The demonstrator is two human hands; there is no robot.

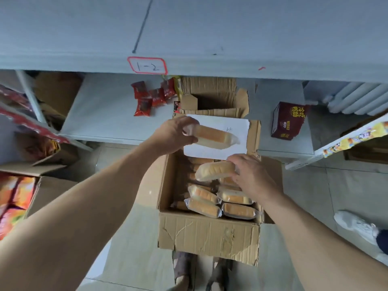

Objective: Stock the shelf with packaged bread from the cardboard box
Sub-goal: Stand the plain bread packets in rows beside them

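While I stand over the cardboard box at six o'clock, my left hand grips one end of a wrapped bread loaf above the box's far flap, fingers curled round it. My right hand pinches a second loaf just over the packs of bread lying inside the box. Toward twelve o'clock runs the grey shelf, tagged with a red-edged label. Red snack packets lie on the lower board at eleven o'clock.
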